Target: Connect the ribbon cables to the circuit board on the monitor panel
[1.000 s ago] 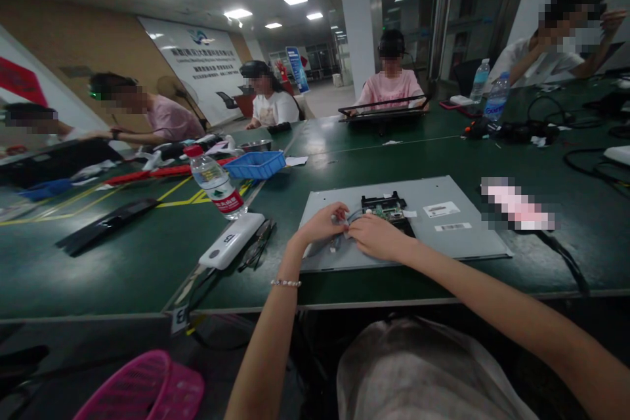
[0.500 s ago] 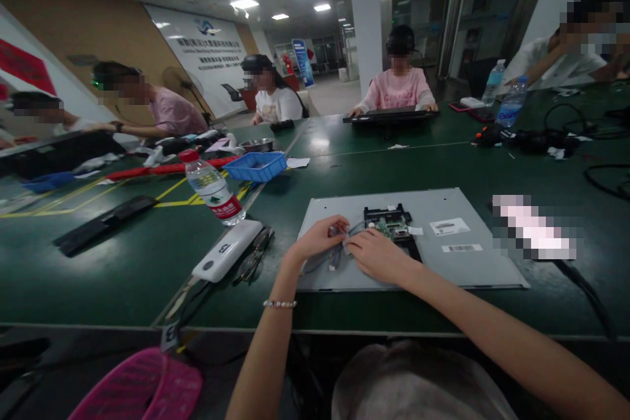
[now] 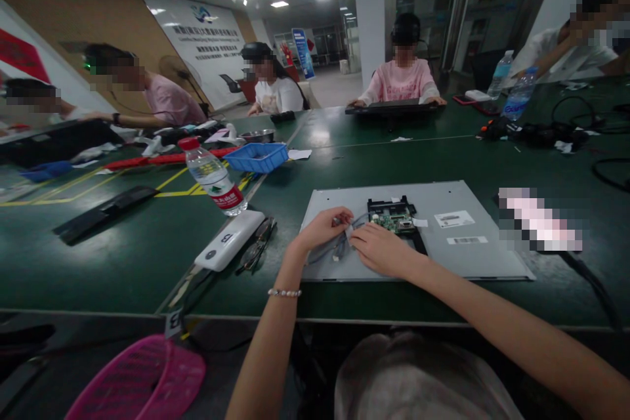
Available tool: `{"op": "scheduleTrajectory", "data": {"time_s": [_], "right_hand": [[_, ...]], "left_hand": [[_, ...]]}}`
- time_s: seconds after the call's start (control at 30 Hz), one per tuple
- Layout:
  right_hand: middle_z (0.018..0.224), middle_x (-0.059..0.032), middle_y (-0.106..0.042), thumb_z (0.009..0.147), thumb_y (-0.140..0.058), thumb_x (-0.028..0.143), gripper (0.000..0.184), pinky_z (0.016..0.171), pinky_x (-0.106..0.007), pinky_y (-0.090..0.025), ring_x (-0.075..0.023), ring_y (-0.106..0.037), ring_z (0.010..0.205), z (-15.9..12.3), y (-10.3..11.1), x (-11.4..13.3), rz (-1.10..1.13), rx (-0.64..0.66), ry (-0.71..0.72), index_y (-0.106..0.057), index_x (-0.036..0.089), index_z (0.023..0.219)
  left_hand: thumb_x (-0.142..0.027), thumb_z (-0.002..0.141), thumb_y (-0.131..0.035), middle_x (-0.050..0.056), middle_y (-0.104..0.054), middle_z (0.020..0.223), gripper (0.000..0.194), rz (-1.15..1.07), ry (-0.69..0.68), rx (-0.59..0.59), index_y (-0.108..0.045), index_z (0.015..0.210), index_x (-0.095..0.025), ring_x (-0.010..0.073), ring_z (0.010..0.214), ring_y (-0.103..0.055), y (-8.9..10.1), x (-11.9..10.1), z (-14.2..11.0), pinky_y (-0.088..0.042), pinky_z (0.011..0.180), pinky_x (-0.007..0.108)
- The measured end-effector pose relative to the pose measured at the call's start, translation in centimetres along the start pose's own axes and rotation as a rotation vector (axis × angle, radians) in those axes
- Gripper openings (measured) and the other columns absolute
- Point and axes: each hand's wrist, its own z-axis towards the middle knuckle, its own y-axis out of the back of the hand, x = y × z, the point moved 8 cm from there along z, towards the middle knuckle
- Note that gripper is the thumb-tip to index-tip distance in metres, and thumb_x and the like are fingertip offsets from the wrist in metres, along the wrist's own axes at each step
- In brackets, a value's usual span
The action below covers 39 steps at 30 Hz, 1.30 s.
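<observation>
The desk [image 3: 123, 282] has a smooth, glossy top that catches the light. Toward its front edge lies a panel [image 3: 472, 256] of what looks to me like metal, smooth and fairly matt, with 2 paper labels [image 3: 453, 218] near the panel's right edge and dull, plastic-sheathed cables [image 3: 321, 253] near its left. Further left, also toward the desk's front edge, are a shiny plastic bottle [image 3: 209, 172] and a smooth plastic power bank [image 3: 236, 234].

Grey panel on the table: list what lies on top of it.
On the grey panel lie a green circuit board with black framing, white labels and grey cables at the fingertips of the left hand and right hand. What the hands cover cannot be seen.
</observation>
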Motion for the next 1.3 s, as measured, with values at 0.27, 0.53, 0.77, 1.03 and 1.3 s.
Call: {"op": "scheduleTrajectory", "data": {"time_s": [0.27,0.53,0.77,1.03,1.3], "right_hand": [[0.108,-0.0135,-0.062,0.088,-0.046,0.015,0.022,0.099,-0.038,-0.037,-0.0236,-0.054,0.106,-0.4,-0.2,0.1,0.017,0.005,0.01,-0.059,0.01,0.105],[0.095,-0.0119,-0.065,0.09,-0.043,0.016,0.018,0.095,-0.037,-0.037,-0.0217,-0.057,0.094,-1.0,-0.1,0.5,0.017,0.013,0.011,-0.06,0.011,0.095],[0.094,-0.013,-0.065,0.09,-0.043,0.016,0.019,0.09,-0.036,-0.039,-0.0218,-0.057,0.094,-1.3,-0.1,0.8,0.038,-0.001,0.009,-0.061,0.011,0.095],[0.1,-0.0141,-0.065,0.092,-0.042,0.02,0.023,0.092,-0.036,-0.041,-0.0223,-0.057,0.098,-1.2,-0.1,0.7,0.057,-0.03,0.0,-0.062,0.01,0.099],[0.093,-0.0124,-0.067,0.093,-0.039,0.022,0.028,0.085,-0.033,-0.042,-0.021,-0.06,0.091,-1.3,-0.4,1.2,0.065,0.059,0.006,-0.065,0.012,0.091]], "left_hand": [[-0.021,0.077,-0.053,0.002,-0.066,0.088,0.021,0.087,0.008,-0.046,-0.062,0.097,-0.017,0.0148,0.08,-0.061,-0.4,0.3,0.3,-0.048,0.071,0.026],[-0.023,0.078,-0.055,0.003,-0.066,0.087,0.019,0.237,-0.047,-0.138,-0.063,0.095,-0.017,0.0151,0.077,-0.061,-0.5,-0.1,0.4,-0.049,0.074,0.028],[-0.022,0.078,-0.054,0.004,-0.065,0.092,0.022,0.2,-0.075,-0.081,-0.061,0.098,-0.017,0.0151,0.081,-0.061,-0.8,0.1,0.1,-0.05,0.074,0.028],[-0.023,0.076,-0.055,0.004,-0.064,0.093,0.022,0.187,-0.059,-0.069,-0.062,0.097,-0.018,0.0155,0.081,-0.06,-0.7,0.5,0.1,-0.05,0.074,0.029],[-0.022,0.079,-0.052,0.003,-0.062,0.09,0.022,0.314,-0.047,-0.16,-0.061,0.099,-0.019,0.0168,0.081,-0.059,0.0,1.6,0.2,-0.049,0.074,0.03]]}}
